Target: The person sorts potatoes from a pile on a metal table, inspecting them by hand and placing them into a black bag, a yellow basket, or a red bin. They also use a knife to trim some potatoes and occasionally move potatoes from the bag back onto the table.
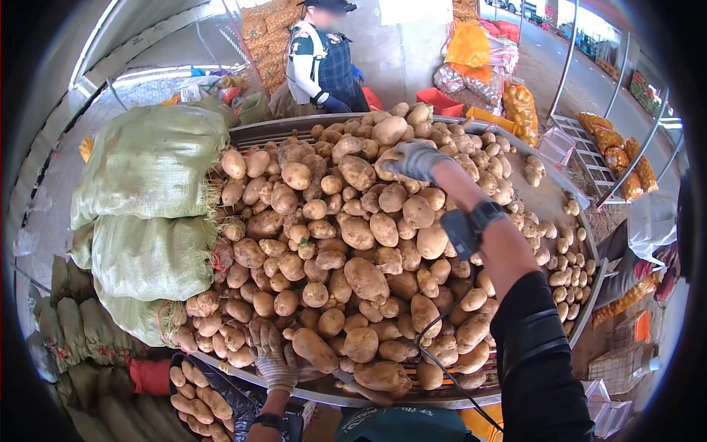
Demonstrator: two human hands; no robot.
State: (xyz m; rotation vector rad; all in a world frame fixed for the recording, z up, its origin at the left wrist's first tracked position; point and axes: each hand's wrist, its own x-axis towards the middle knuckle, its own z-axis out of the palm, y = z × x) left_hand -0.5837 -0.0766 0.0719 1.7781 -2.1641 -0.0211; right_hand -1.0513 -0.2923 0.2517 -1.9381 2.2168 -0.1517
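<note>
A big heap of earth-stained potatoes [366,280] covers the metal sorting table [515,149] in front of me. My right hand [416,160], in a grey knit glove, reaches to the far side of the heap; its fingers curl over a potato [384,172], partly hidden beneath them. At the near edge, my left hand [272,359] wears a pale striped glove. Its fingers are stretched out and lie against potatoes, beside a long potato [314,350]. A dark device [461,234] with a black cable sits at my right wrist.
Full pale green woven sacks [151,258] lie along the table's left end. A black-lined container holding potatoes [199,401] stands below at near left. Across the table is a person [324,62] in an apron. Smaller potatoes [567,269] lie toward the right edge. Filled orange net bags [521,110] stand beyond.
</note>
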